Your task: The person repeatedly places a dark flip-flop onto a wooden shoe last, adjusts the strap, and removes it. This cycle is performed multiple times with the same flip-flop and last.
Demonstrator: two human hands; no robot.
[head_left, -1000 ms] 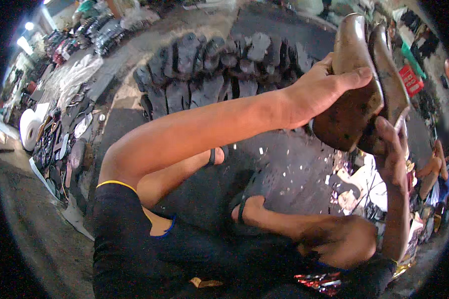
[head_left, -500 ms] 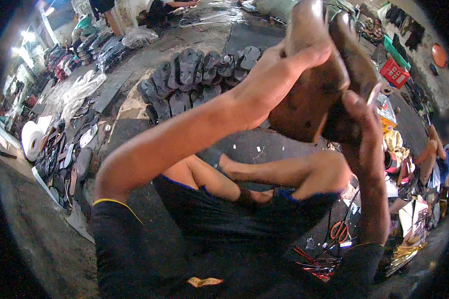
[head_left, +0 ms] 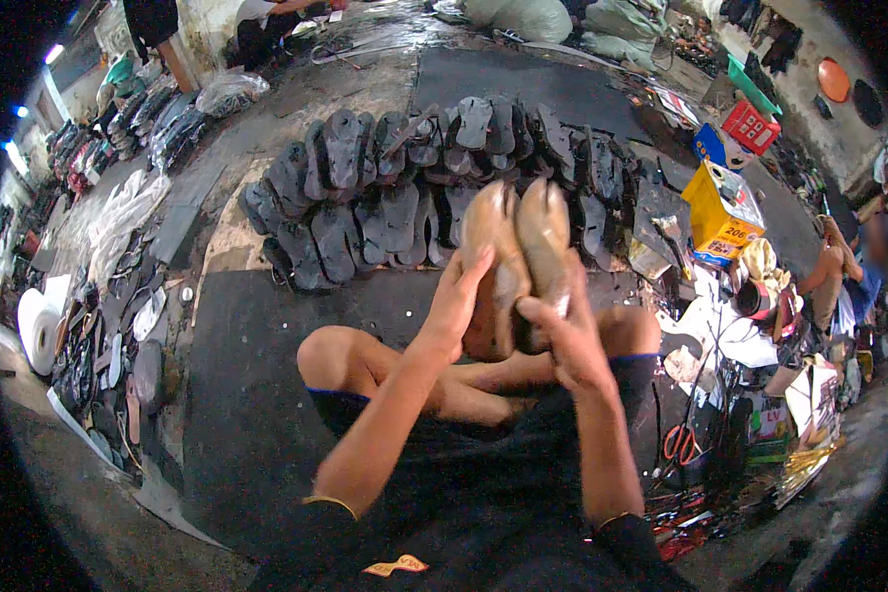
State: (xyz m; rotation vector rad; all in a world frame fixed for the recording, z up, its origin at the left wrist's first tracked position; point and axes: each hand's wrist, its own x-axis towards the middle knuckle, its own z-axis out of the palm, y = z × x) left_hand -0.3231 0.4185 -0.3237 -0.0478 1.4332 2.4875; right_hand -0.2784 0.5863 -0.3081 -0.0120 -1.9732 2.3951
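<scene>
Holding two brown foot-shaped forms side by side appears to be the step in hand; they sit near centre, toward 2 o'clock, rounded ends pointing to 12. The left hand (head_left: 459, 306) clasps the left form (head_left: 493, 242), and the right hand (head_left: 572, 340) clasps the right form (head_left: 543, 232), thumb reaching inward; the undersides' fingers are hidden. Any next move likely calls for an even grip. Forearms converge from 7 and 5 o'clock.

It was a footwear workshop: dark sandal soles (head_left: 400, 219) lay in rows, with brown shoe lasts (head_left: 489, 225) held before those rows, orange-handled scissors (head_left: 683, 444) right of them, a white roll (head_left: 37, 331) left.
</scene>
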